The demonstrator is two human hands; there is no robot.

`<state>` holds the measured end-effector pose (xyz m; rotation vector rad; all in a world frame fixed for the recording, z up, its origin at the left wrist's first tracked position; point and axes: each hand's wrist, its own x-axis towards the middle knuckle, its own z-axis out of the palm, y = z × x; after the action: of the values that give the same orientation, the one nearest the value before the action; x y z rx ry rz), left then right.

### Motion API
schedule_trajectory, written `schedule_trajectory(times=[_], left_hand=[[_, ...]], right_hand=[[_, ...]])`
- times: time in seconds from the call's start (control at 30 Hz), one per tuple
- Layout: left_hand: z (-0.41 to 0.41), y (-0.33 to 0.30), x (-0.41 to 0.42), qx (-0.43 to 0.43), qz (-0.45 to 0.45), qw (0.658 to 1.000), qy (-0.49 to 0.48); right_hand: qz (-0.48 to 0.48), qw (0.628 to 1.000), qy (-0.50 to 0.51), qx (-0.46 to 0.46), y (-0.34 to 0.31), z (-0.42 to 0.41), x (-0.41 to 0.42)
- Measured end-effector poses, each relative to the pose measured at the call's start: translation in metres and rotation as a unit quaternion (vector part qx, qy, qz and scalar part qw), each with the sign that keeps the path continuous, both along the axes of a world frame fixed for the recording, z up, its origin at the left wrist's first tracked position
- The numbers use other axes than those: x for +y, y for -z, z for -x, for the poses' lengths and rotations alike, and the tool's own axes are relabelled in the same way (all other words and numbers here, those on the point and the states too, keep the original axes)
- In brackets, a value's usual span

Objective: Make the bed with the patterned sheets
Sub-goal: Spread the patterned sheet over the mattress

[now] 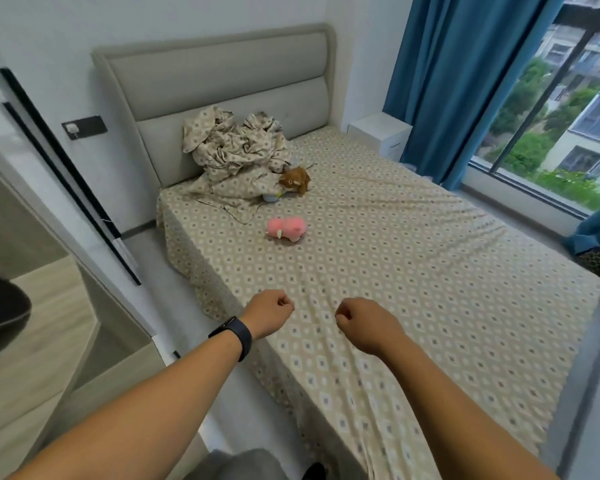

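A beige patterned sheet [413,258] covers the mattress, and creases run down its middle toward my hands. My left hand [269,315], with a dark watch on its wrist, and my right hand [364,323] are both curled into fists at the foot end, gripping the sheet. The fabric drapes toward me between my arms. A crumpled pile of matching patterned bedding [234,157] lies at the head of the bed against the grey headboard [222,74].
A pink plush toy [286,229] lies mid-bed and a brown plush toy [294,180] sits beside the pile. A white nightstand [381,131], blue curtains [465,81] and a window [561,109] are on the right. A narrow floor gap [146,251] runs along the left wall.
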<state>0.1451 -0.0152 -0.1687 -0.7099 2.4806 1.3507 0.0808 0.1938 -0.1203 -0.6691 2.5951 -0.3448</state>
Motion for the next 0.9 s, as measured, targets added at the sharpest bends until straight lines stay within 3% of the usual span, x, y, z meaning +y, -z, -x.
schedule_trajectory(times=[0.1, 0.3, 0.57, 0.8, 0.9], left_hand=[[0.037, -0.001, -0.023, 0.007, 0.006, 0.999, -0.037], [0.131, 0.006, -0.066, 0.008, 0.015, 1.000, -0.007], [0.272, 0.058, -0.174, -0.063, 0.026, 0.992, 0.105], [0.373, 0.053, -0.309, -0.096, 0.075, 0.972, 0.202], [0.405, 0.048, -0.339, -0.089, 0.087, 0.970, 0.209]], right_hand=[[0.024, 0.999, -0.021, 0.024, -0.016, 0.040, -0.034], [0.038, 0.998, -0.016, 0.042, -0.008, 0.114, -0.073], [0.054, 0.997, 0.055, 0.006, 0.049, 0.237, -0.168], [0.045, 0.995, 0.084, -0.022, 0.052, 0.322, -0.302], [0.041, 0.994, 0.096, -0.013, 0.043, 0.341, -0.323]])
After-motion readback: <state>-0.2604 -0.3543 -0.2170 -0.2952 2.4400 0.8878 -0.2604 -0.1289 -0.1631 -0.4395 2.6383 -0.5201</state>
